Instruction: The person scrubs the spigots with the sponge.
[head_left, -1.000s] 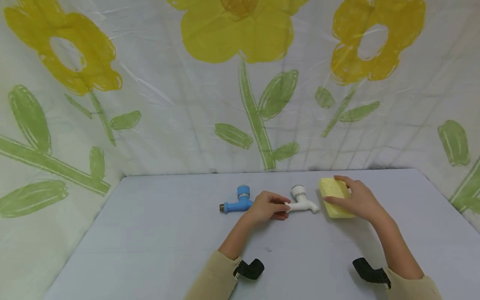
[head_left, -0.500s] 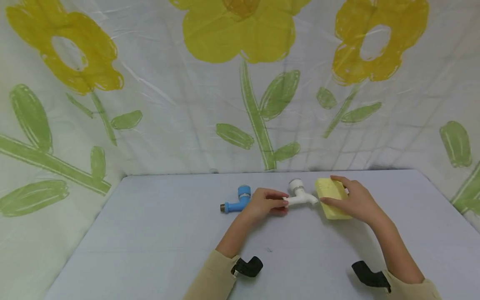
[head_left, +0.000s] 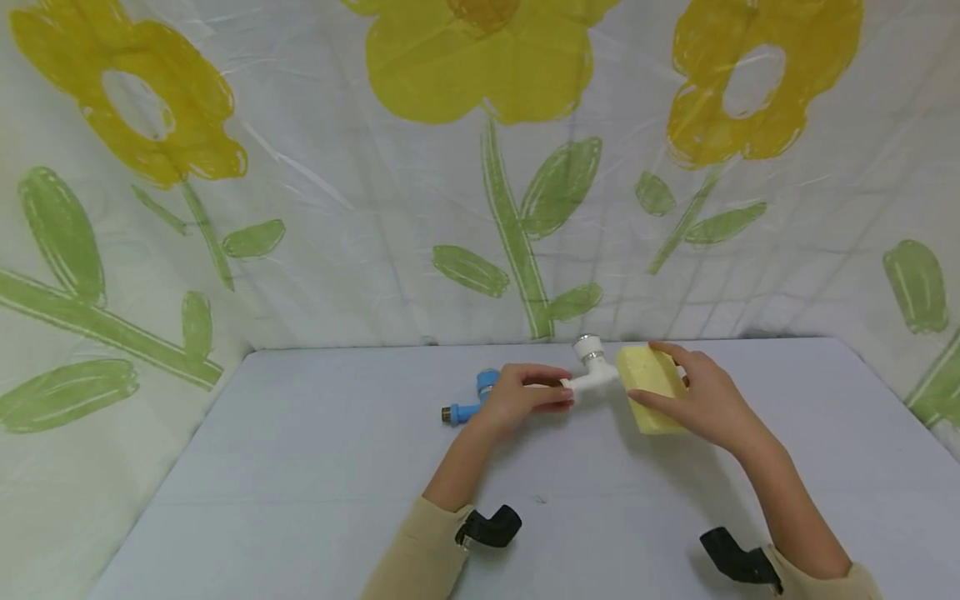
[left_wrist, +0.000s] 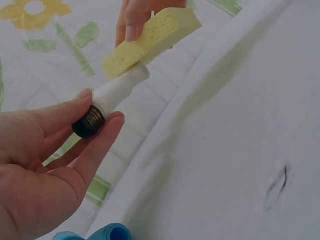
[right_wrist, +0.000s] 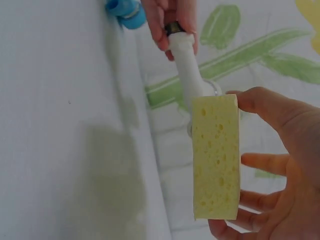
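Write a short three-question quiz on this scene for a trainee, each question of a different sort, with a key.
1. True or false: the left hand pinches the white tap by its threaded end.
2. Which thing lies on the table with no hand holding it?
A. the yellow sponge
B. the blue tap
C. the white tap
3. Fill in: the right hand holds the sponge against the ______ tap.

Key:
1. True; the left wrist view shows thumb and fingers around the dark threaded end.
2. B.
3. White.
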